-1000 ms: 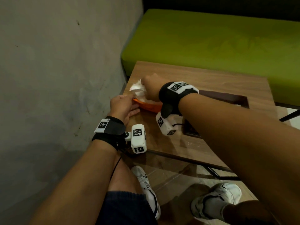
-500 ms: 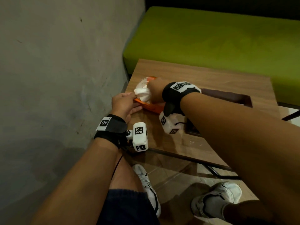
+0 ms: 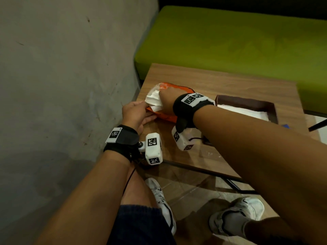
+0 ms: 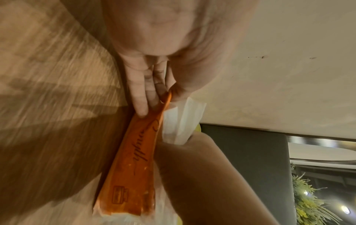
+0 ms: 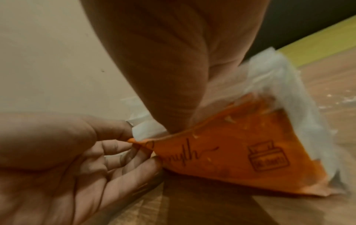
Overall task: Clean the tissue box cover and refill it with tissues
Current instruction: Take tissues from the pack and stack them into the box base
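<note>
A person seated at a wooden desk (image 3: 230, 89) works on an orange tissue packet (image 3: 178, 88) lying near the desk's far left corner, close to the grey wall (image 3: 62, 76). The left hand (image 3: 135, 114) pinches the packet's near-left corner, thumb on top and the fingers (image 4: 141, 97) stretched flat along its orange underside, which carries dark script and a small box drawing. The right hand (image 3: 167, 101) is pushed down into the packet's open top, its fingers curled out of sight inside; white tissues (image 3: 154, 99) bunch up around it, though whether the fingers actually grip them cannot be told. In the right wrist view the packet (image 5: 240, 152) is lifted into a wedge with clear plastic wrap crumpled along its far edge. The dark brown tissue box cover (image 3: 256, 108) sits on the desk to the right of the packet, toward the right edge, partly hidden by the right forearm, with white tissue showing inside. A green cushioned bench (image 3: 230, 41) runs beyond the desk's far edge. White crumbs dot the desk near its front edge.
</note>
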Motion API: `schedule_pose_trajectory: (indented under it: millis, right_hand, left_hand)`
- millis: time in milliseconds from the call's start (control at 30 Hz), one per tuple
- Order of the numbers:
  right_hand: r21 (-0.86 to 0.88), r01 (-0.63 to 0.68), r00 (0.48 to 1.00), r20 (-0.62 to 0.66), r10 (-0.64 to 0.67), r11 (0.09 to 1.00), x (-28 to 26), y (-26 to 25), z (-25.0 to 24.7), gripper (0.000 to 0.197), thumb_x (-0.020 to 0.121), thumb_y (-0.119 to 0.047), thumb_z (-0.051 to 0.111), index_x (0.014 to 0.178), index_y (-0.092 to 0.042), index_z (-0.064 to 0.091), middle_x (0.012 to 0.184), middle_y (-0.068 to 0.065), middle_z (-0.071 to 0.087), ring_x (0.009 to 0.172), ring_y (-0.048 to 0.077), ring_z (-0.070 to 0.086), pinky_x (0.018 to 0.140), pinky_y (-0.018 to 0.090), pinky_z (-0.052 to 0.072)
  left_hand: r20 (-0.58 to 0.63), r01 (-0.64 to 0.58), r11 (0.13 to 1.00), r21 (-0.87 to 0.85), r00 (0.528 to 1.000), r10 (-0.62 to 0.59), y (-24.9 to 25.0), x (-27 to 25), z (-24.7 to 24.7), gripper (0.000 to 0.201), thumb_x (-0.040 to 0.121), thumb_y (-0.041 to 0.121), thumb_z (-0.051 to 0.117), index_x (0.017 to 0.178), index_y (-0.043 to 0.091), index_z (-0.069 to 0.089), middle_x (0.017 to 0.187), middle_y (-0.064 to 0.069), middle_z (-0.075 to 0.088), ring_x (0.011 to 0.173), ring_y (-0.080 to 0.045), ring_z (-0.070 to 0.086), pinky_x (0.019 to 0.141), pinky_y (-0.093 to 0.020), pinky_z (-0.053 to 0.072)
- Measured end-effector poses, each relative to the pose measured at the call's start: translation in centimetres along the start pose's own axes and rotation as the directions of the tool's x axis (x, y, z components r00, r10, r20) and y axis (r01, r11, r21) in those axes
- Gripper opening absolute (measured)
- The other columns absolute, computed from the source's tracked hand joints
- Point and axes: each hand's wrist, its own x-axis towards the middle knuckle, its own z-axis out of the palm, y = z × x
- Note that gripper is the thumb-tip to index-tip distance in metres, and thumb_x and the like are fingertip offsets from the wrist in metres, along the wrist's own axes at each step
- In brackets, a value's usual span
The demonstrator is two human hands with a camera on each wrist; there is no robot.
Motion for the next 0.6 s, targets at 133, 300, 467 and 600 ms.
schedule_pose_trajectory:
  millis: [133,300,467,600]
  right_hand:
    - [-0.049,0.013,0.995,0.097,-0.008,0.999,0.3,0.2,-0.2,0.05,0.086,-0.045,0.08,0.122,-0.013,0.066,0.108,0.009,0.07,0.09,0.026,0.063,0.079,0.034,0.049]
    - [0.049,0.059,0.992,0.107,-0.064,0.997,0.1,-1.0,-1.3,0.048,0.103,-0.049,0.044,0.134,-0.015,0.057,0.127,0.008,0.066,0.11,0.033,0.064,0.101,0.044,0.051]
    - [0.039,0.027,0.982,0.185,-0.034,0.999,1.6,-1.6,-0.9,0.045,0.086,-0.046,0.058,0.114,-0.013,0.068,0.125,0.008,0.069,0.109,0.035,0.068,0.092,0.04,0.052]
    - [0.14,0.029,0.982,0.179,-0.054,0.99,4.1,-1.4,-0.3,0.063,0.077,-0.056,0.039,0.116,-0.014,0.064,0.126,0.011,0.067,0.108,0.037,0.067,0.105,0.055,0.048]
  left_hand:
    - [0.011,0.002,1.0,-0.005,1.0,-0.002,0.0,0.1,-0.1,0.018,0.103,0.004,0.06,0.12,-0.001,0.06,0.112,-0.027,0.076,0.097,-0.036,0.079,0.07,-0.04,0.068]
    - [0.012,-0.001,1.0,-0.004,1.0,0.001,-0.1,0.0,-0.1,0.012,0.102,0.003,0.063,0.114,0.002,0.061,0.113,-0.028,0.076,0.101,-0.038,0.079,0.076,-0.043,0.068]
    - [0.026,0.01,1.0,-0.027,1.0,-0.01,-0.2,0.2,-0.3,0.017,0.104,0.003,0.062,0.119,-0.002,0.062,0.113,-0.027,0.075,0.099,-0.036,0.078,0.074,-0.043,0.068]
    - [0.063,0.028,0.999,-0.027,0.998,-0.027,0.1,0.4,-0.4,0.007,0.106,0.005,0.059,0.112,0.002,0.06,0.11,-0.025,0.074,0.093,-0.033,0.078,0.066,-0.038,0.068]
